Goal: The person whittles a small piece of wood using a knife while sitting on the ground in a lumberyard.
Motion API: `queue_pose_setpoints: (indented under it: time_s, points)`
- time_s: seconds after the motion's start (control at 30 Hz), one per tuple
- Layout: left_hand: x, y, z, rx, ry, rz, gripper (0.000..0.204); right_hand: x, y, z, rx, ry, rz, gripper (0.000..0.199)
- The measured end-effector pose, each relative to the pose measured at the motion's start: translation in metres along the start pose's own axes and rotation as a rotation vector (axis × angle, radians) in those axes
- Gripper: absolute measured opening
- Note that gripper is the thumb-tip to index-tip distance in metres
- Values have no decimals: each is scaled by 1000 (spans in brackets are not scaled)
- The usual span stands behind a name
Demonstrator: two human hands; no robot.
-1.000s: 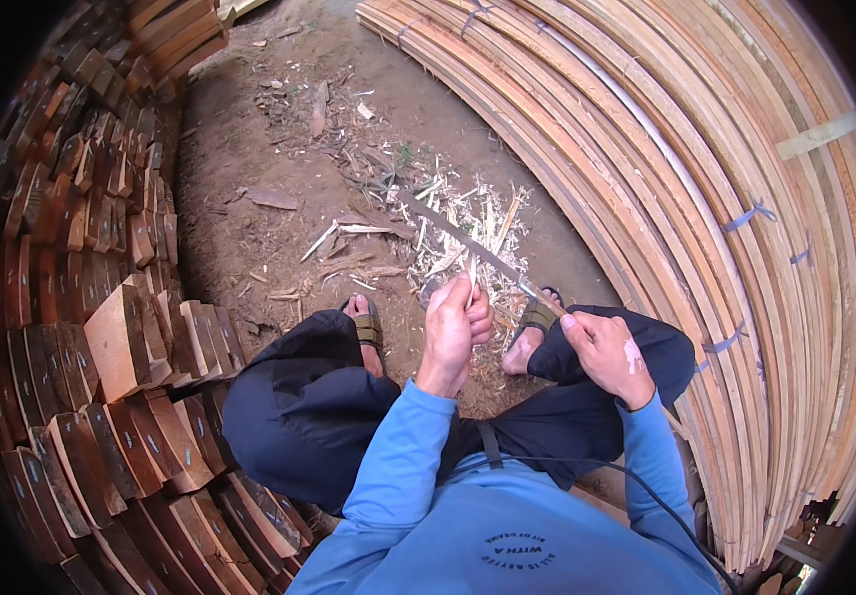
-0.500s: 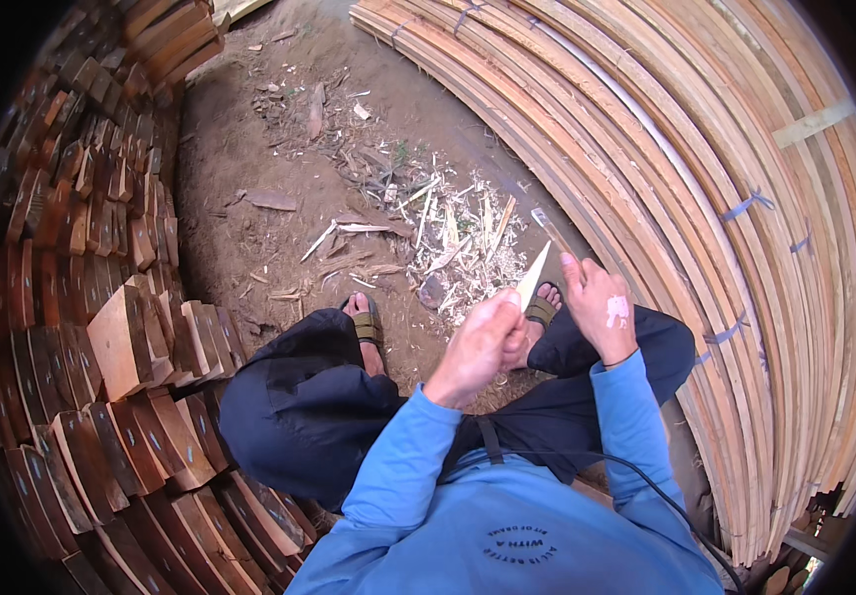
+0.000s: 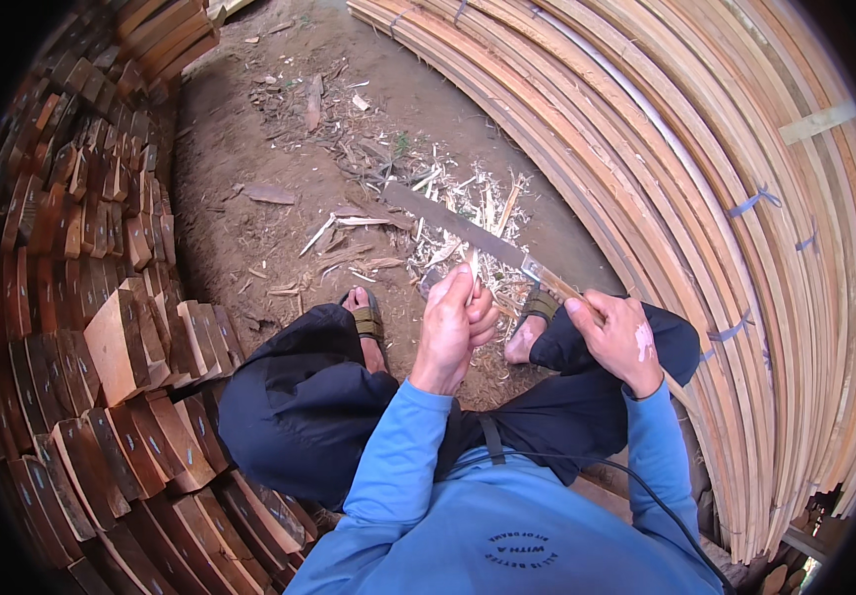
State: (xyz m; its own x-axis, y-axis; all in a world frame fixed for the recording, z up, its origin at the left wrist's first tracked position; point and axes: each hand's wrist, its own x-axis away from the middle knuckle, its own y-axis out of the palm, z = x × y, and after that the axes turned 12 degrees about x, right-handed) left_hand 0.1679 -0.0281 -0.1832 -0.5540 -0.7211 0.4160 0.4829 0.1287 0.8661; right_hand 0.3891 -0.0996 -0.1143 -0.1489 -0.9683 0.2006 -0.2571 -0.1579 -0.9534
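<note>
My right hand (image 3: 618, 339) is closed around the wooden handle of a machete (image 3: 460, 228). Its long, flat, grey blade points to the far left, over the wood shavings on the ground. In front of my body, my left hand (image 3: 456, 325) is closed on a pale wooden stick (image 3: 475, 266). Only a short part of the stick shows above the fingers, near the lower edge of the blade; I cannot tell whether they touch. My fist hides the rest of it.
Pale wood shavings (image 3: 492, 203) and bark scraps lie on the dirt floor (image 3: 220, 218) between and beyond my sandalled feet. Stacked timber (image 3: 116, 347) rises at my left, its cut ends facing me. Long strapped boards (image 3: 646, 149) are piled along my right.
The machete blade has swung into plain view, pointing far left. My left hand has moved left and turned, so the stick's pointed end shows less. My right hand has shifted slightly nearer me.
</note>
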Motion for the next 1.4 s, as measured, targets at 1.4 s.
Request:
queue_pose_setpoints:
  time_s: [1.4]
  points:
    - [-10,-14,2,258,-34,-45,34,-2,5,-6,-50,-23,-52,45]
